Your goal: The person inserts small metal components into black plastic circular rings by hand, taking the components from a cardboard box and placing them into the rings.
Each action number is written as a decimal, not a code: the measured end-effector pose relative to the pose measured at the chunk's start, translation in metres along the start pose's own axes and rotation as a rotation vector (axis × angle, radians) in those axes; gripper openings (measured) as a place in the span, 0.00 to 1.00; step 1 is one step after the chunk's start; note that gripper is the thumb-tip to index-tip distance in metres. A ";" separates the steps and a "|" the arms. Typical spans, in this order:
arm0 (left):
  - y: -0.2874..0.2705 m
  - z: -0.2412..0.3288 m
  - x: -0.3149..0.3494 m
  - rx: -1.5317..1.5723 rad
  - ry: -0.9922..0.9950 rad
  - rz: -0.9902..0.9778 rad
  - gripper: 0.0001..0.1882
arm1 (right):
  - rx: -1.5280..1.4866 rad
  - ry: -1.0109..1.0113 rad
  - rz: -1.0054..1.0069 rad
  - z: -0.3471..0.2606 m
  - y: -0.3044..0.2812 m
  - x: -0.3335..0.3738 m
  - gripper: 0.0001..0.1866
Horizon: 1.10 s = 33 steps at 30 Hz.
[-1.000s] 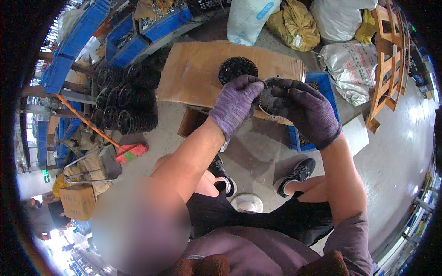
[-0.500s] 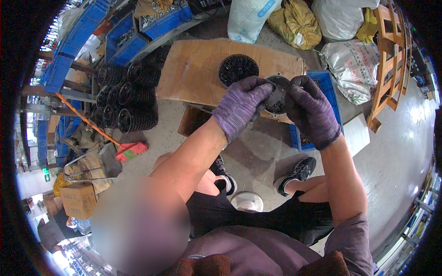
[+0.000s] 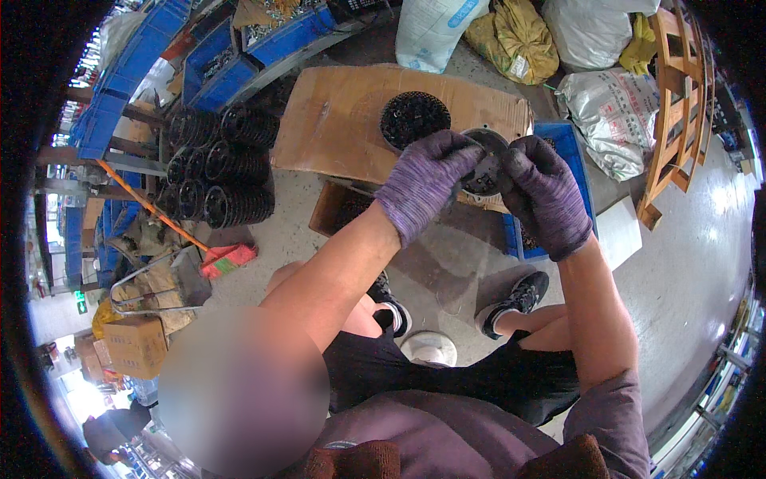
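Over the right part of the cardboard-topped surface, my hands come close together, both in purple knit gloves with dark palms and fingertips. My left hand [image 3: 427, 184] is closed in a pinch, and my right hand [image 3: 550, 191] is closed facing it. Between the fingertips is a small dark part [image 3: 491, 144], too dark to name and partly hidden by the gloves. Just behind and beneath it shows a round dish [image 3: 481, 177] with a dark inside and a pale rim. Left of that, a round black tray [image 3: 414, 120] filled with small black pieces rests on the cardboard [image 3: 335, 120].
A blue bin [image 3: 570, 152] with small parts stands right of the cardboard. Stacked black ring-shaped trays [image 3: 235, 164] stand at the left, near a broom [image 3: 227, 259]. Sacks [image 3: 610, 116] and a wooden pallet [image 3: 674, 120] are at far right. An open box [image 3: 325, 209] sits below the cardboard.
My left hand has shifted slightly right and down, its wrist turned a little. The dark part between the fingertips shows more now. My right hand has barely moved.
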<state>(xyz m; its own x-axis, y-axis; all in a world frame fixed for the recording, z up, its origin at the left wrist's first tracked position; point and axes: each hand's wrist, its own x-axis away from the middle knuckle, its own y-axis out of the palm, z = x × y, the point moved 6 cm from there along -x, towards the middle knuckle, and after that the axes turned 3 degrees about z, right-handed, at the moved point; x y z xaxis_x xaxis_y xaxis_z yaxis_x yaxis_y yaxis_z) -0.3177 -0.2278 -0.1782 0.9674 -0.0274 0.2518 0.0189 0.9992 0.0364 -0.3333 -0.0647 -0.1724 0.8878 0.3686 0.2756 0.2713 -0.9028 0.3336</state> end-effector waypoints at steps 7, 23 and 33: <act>0.002 -0.005 -0.003 -0.020 0.050 -0.007 0.10 | 0.049 0.042 -0.066 -0.003 0.006 0.002 0.17; 0.005 0.013 0.010 -0.274 0.517 0.151 0.07 | 0.082 0.016 -0.029 0.006 0.006 -0.002 0.15; 0.023 0.008 0.012 -0.465 0.591 0.128 0.15 | 0.370 -0.074 0.160 -0.003 -0.005 -0.005 0.12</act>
<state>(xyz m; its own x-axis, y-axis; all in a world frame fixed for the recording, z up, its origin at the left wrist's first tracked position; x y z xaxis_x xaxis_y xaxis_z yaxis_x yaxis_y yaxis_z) -0.3075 -0.2051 -0.1670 0.9410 -0.0201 -0.3379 -0.1251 0.9070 -0.4021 -0.3406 -0.0615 -0.1732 0.9504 0.2122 0.2273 0.2309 -0.9712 -0.0589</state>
